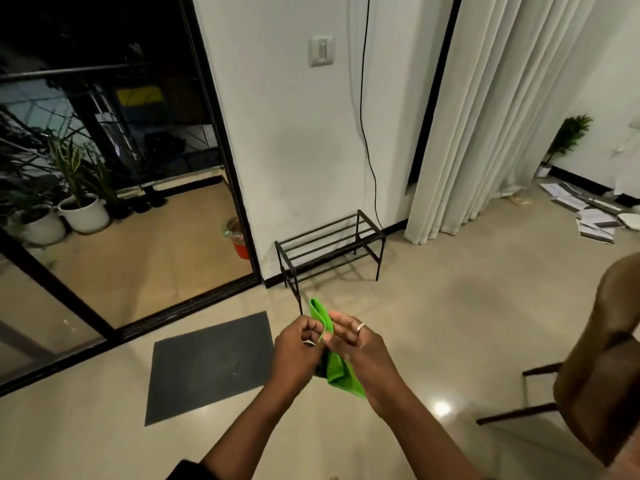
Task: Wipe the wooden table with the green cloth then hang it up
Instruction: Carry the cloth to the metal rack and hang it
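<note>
The green cloth (pixel 337 370) is held upright between both hands in the lower middle of the head view, folded, with its top edge poking up above the fingers. My left hand (pixel 298 348) pinches one edge of it with curled fingers. My right hand (pixel 356 344), with a ring on one finger, lies against the other side, fingers fairly straight along the fabric. No wooden table is in view. A black metal rack (pixel 329 247) stands against the white wall just beyond my hands.
A dark grey mat (pixel 211 365) lies on the tiled floor to the left, before a black-framed sliding glass door (pixel 221 140) with potted plants outside. A brown chair (pixel 602 368) stands at the right. White curtains (pixel 485 116) hang at the back right, with papers (pixel 585 213) strewn beyond.
</note>
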